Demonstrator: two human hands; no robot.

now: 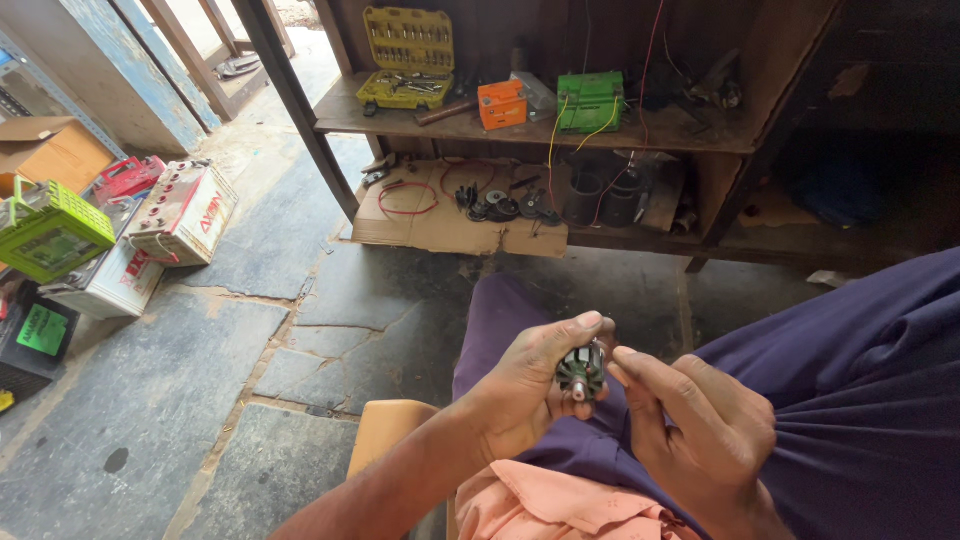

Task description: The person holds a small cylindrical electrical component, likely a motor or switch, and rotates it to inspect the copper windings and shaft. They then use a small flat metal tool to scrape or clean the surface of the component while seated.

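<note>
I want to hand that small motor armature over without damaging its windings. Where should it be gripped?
Probably by the shaft end poking out below the motor armature, approached from underneath: the left hand already wraps the wound body, and the right hand covers its right side.

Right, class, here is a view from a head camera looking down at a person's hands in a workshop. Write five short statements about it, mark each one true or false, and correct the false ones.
1. The left hand holds a small dark ribbed motor rotor with a metal shaft. True.
2. The right hand grips a hammer. False: it holds no tool; its fingers are at the rotor.
3. An open yellow plastic socket-set case sits on the wooden shelf. True.
4. The green box-shaped battery lies on the floor. False: it stands on the shelf, beside an orange box.
5. The person's lap is covered by purple cloth. True.
</note>
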